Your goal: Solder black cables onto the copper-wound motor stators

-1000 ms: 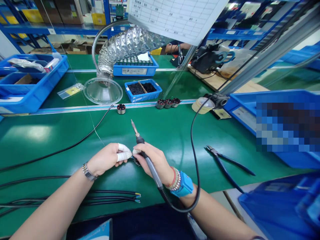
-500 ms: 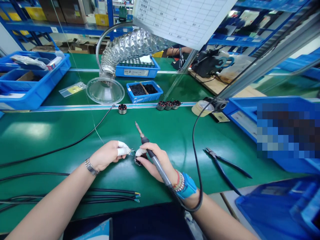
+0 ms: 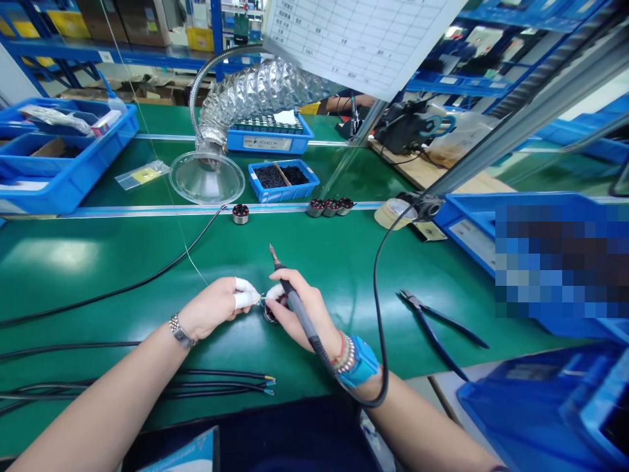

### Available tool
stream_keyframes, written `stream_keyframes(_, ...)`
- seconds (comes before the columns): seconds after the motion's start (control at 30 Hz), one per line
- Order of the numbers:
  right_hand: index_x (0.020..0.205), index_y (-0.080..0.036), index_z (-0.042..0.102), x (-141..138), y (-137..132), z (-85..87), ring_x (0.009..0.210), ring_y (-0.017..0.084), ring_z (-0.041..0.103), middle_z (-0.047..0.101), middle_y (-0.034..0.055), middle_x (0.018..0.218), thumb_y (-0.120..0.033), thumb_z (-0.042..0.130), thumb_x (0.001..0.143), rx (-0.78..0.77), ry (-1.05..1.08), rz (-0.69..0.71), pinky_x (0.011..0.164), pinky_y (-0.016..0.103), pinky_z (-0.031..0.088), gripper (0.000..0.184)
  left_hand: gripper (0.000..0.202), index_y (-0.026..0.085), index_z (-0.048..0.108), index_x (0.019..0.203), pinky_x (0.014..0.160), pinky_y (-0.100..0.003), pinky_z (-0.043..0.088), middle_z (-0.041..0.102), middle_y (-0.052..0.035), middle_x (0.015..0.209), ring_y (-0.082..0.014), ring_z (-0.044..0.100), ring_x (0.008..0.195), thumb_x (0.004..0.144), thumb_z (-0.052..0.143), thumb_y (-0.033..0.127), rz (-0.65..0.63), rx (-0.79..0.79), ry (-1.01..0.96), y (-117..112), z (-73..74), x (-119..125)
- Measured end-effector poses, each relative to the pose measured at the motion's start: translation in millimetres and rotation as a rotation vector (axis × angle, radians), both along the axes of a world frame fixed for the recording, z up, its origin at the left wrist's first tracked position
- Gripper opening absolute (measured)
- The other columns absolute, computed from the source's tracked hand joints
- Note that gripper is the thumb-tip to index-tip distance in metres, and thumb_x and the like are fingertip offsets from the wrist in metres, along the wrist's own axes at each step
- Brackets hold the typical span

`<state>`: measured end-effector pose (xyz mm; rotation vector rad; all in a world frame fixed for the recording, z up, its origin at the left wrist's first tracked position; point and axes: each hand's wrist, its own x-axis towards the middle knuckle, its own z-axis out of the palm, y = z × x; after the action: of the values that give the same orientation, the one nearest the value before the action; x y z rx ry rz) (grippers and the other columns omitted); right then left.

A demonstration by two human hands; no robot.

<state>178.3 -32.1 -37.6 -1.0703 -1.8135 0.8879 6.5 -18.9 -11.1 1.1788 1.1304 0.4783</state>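
My right hand (image 3: 304,311) is closed round a soldering iron (image 3: 301,313), its tip pointing up and away over the mat. Its thumb and covered forefinger also reach a small round motor part (image 3: 268,313), partly hidden under the fingers. My left hand (image 3: 221,305), with white finger covers, pinches thin wire ends (image 3: 261,300) just beside that part. The fingertips of both hands nearly meet there. A fine solder wire (image 3: 196,267) runs down from above toward my left hand. Black cables (image 3: 221,382) with stripped coloured ends lie near my left forearm.
Diagonal cutters (image 3: 432,321) lie at the right. A single motor part (image 3: 240,214) and three more (image 3: 330,207) stand along the strip behind. A fume funnel (image 3: 206,180), a small blue bin (image 3: 285,190) and a tape roll (image 3: 396,214) are farther back. The iron's cord (image 3: 377,282) loops at right.
My right hand has shifted slightly left and its fingers have come closer to the wire ends. The iron's tip has dropped a little. My left hand has edged right.
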Motion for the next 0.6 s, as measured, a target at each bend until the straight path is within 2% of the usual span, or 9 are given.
stream_keyframes(0.1, 0.101, -0.021, 0.045, -3.0, 1.1, 2.0, 0.051, 0.008, 0.052, 0.057, -0.0052, 0.064, -0.008, 0.053, 0.068, -0.094, 0.064, -0.015, 0.053, 0.018, 0.045, 0.035, 0.023, 0.013, 0.051, 0.067, 0.042, -0.02, 0.017, 0.042, 0.0048, 0.057, -0.0048, 0.027, 0.045, 0.069, 0.056, 0.036, -0.031, 0.051, 0.053, -1.0, 1.5, -0.8)
stream_keyframes(0.2, 0.101, -0.021, 0.045, -1.3, 0.4, 4.3, 0.052, 0.008, 0.053, 0.058, -0.0049, 0.066, -0.008, 0.054, 0.068, -0.099, 0.055, -0.003, 0.054, 0.018, 0.046, 0.037, 0.023, 0.014, 0.051, 0.066, 0.043, -0.02, 0.019, 0.042, 0.0048, 0.057, -0.0056, 0.026, 0.046, 0.07, 0.054, 0.036, -0.063, 0.102, 0.108, -1.2, 3.8, -0.8)
stream_keyframes(0.33, 0.102, -0.02, 0.047, 12.1, -6.2, 12.7, 0.063, 0.01, 0.058, 0.061, -0.0018, 0.076, -0.01, 0.058, 0.071, 0.007, 0.011, 0.001, 0.064, 0.021, 0.048, 0.034, 0.022, 0.015, 0.053, 0.067, 0.046, -0.021, 0.023, 0.043, 0.0043, 0.057, -0.0076, 0.029, 0.049, 0.072, 0.052, 0.036, -0.104, 0.159, 0.2, -1.0, 9.0, 0.1)
stream_keyframes(0.47, 0.096, -0.02, 0.054, 31.0, -16.2, 29.9, 0.058, 0.009, 0.057, 0.06, -0.0019, 0.068, -0.016, 0.052, 0.081, 0.142, -0.032, -0.049, 0.059, 0.02, 0.046, 0.015, 0.021, 0.015, 0.057, 0.071, 0.054, -0.023, 0.029, 0.049, 0.0022, 0.062, -0.0107, 0.039, 0.057, 0.073, 0.051, 0.035, -0.141, 0.206, 0.275, -1.6, 11.8, -1.3)
stream_keyframes(0.6, 0.1, -0.02, 0.06, 47.1, -21.9, 44.8, 0.067, 0.015, 0.057, 0.064, 0.0042, 0.08, -0.024, 0.053, 0.082, 0.244, -0.07, -0.034, 0.063, 0.029, 0.047, 0.02, 0.024, 0.016, 0.058, 0.072, 0.057, -0.024, 0.031, 0.052, 0.0011, 0.065, -0.0127, 0.043, 0.06, 0.074, 0.051, 0.038, -0.171, 0.237, 0.302, -3.3, 10.6, -4.0)
